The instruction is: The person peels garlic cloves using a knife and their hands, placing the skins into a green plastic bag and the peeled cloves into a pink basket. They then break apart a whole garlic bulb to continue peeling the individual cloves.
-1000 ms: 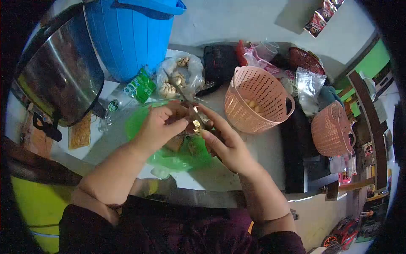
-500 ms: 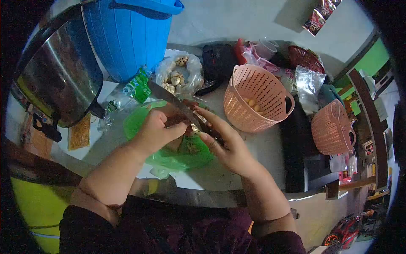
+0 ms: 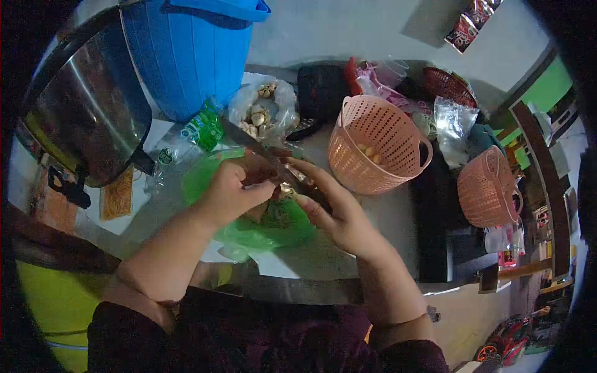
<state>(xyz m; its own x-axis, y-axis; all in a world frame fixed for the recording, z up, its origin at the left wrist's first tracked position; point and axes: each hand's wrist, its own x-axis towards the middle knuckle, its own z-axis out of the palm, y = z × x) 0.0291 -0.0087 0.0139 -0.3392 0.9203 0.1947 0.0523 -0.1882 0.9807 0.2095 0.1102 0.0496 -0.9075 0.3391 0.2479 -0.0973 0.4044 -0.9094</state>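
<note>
Over a green plastic bag, my right hand is wrapped round the handle end of a knife, whose blade points up and left. A small pale piece, perhaps garlic, sits between my hands by the right thumb. My left hand is closed beside it, thumb towards the piece; what its fingers grip is hidden. Behind them, a clear bag holds garlic bulbs. To the right, a pink basket has pale peeled pieces at its bottom.
A large metal pot stands at the left, with a blue bin behind. A second pink basket is at the right. Dark bag, red basket and silver packet lie along the back.
My right hand has shifted slightly, its thumb a little lower and further right. The left hand stays in nearly the same place.
</note>
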